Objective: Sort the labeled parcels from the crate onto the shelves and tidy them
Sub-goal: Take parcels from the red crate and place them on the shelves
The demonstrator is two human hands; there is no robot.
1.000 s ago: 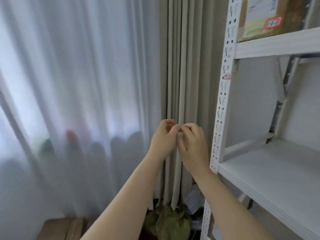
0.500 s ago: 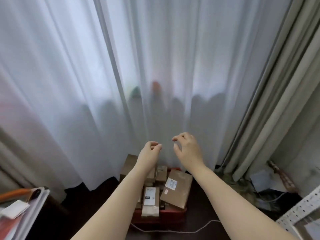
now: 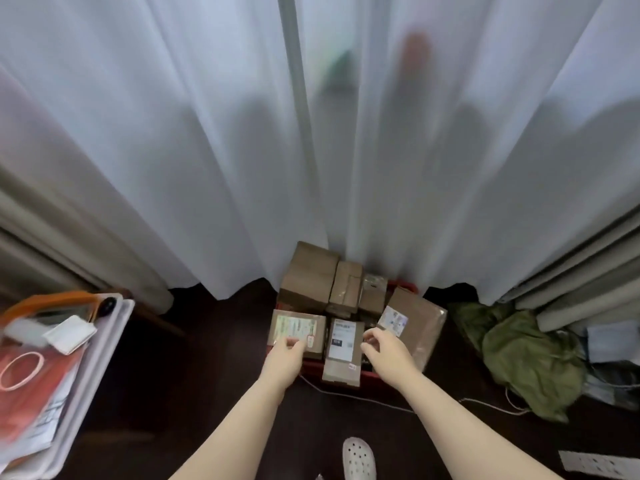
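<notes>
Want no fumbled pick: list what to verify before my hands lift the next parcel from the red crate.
1. Parcels remain in the red crate: ok, several cardboard boxes.
2. Labels face up: ok on the front-left parcel, middle parcel and tilted right parcel; the rear boxes show none.
3. Left hand grip: cannot tell; its fingers reach the front-left parcel's near edge.
4. Right hand free: cannot tell; it sits between the middle and right parcels, fingers curled.
5. Floor by the crate clear: not ok; a cable lies just in front, near the white shoe.
</notes>
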